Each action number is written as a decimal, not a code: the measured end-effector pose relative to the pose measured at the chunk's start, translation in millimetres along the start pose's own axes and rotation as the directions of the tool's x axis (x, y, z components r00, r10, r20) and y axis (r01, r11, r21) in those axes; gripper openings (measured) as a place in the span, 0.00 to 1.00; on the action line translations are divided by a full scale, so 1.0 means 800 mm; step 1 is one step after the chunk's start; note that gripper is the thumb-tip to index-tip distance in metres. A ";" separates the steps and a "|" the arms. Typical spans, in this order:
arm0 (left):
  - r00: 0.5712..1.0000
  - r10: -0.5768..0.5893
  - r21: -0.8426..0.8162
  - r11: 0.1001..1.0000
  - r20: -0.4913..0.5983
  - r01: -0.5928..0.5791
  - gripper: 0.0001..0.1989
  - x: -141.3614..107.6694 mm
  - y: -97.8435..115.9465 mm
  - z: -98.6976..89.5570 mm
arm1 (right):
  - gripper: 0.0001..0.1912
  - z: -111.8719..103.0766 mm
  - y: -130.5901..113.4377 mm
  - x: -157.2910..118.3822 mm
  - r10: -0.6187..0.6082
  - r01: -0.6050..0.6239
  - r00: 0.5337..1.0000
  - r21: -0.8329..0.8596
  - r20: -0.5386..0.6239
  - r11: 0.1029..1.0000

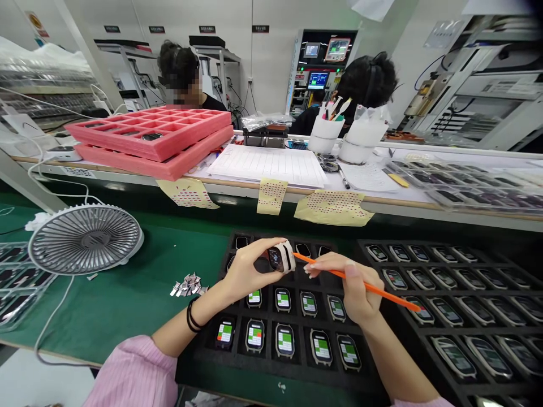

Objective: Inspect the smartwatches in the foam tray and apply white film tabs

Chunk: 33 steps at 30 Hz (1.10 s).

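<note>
So the left hand (pixel 246 268) has thumb and fingers pinched around a pale watch pair (pixel 279 257), held up over the black foam tray (pixel 292 367). Right hand (pixel 360 285) is closed round an orange stick (pixel 382 292), tip right at the pair's side, can't tell if touching. Looks like close-up work on that edge, so I'd say it calls for a steady pinch. No readable brand; screen text and wall signs (pixel 206 29) are too blurry.

Head-worn camera looks forward and down over the bench (pixel 156 237), fairly close.
</note>
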<state>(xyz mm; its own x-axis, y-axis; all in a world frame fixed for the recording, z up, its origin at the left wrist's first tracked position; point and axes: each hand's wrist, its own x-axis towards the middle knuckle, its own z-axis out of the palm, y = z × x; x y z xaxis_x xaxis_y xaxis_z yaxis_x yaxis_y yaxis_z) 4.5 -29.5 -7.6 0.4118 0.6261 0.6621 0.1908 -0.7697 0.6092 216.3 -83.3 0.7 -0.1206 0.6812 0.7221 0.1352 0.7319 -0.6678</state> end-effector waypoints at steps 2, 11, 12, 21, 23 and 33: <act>1.000 -0.007 -0.001 1.000 -0.008 0.007 0.25 0.000 -0.001 0.000 | 0.22 0.002 0.000 0.001 0.007 -0.007 1.000 -0.011 0.008 1.000; 0.998 -0.036 0.015 0.999 0.052 0.035 0.25 0.001 -0.003 0.001 | 0.23 -0.004 0.001 0.003 0.115 -0.114 0.993 0.113 -0.008 0.987; 0.998 -0.040 0.013 0.999 0.053 0.039 0.25 0.002 -0.003 0.001 | 0.23 -0.004 0.000 0.002 0.116 -0.115 0.993 0.118 -0.003 0.986; 0.997 -0.037 0.017 0.999 0.063 0.036 0.26 0.000 -0.002 0.001 | 0.22 0.002 -0.002 0.003 0.102 -0.104 0.995 0.109 0.020 0.989; 0.998 -0.027 0.019 0.999 0.061 0.026 0.26 0.000 -0.002 0.002 | 0.22 0.002 0.000 0.003 0.098 -0.101 0.995 0.121 0.025 0.987; 0.998 -0.005 0.047 0.999 0.057 0.002 0.25 -0.002 -0.004 0.003 | 0.22 0.007 -0.002 -0.001 0.089 -0.089 0.996 0.054 0.019 0.995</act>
<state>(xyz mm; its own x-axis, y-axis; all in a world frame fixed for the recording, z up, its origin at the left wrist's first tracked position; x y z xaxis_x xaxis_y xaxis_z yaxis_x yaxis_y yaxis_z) 5.6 -28.8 -11.8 0.4613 0.6215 0.6332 0.2335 -0.7736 0.5891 210.7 -84.9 0.7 -0.1265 0.7435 0.6566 0.0919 0.6679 -0.7385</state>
